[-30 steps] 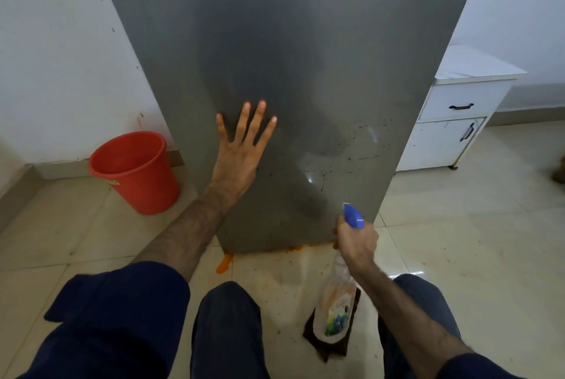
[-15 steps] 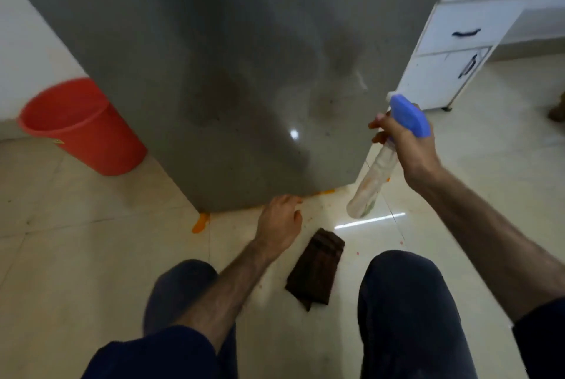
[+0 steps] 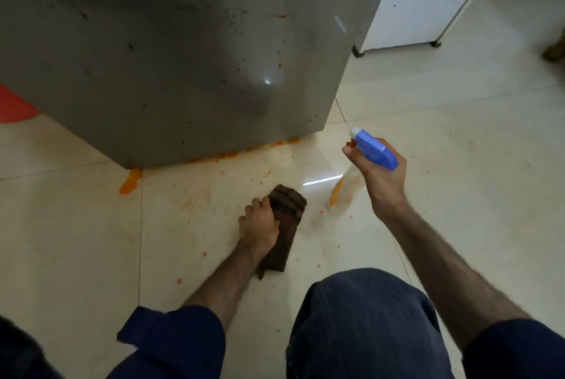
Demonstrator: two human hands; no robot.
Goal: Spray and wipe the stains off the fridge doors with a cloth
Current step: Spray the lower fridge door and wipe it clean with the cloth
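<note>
Below, my left hand [image 3: 260,221] curls its fingers over the brown cloth [image 3: 286,222] lying on the floor; my right hand [image 3: 380,173] grips the spray bottle [image 3: 374,152]. Gather the cloth fully before lifting toward the speckled fridge door [image 3: 183,57].

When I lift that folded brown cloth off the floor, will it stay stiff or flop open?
The folded brown cloth looks like soft fabric, so it will probably sag and unfold. It seems thin, likely light. The left hand grips only one edge, so the far end may droop.
</note>
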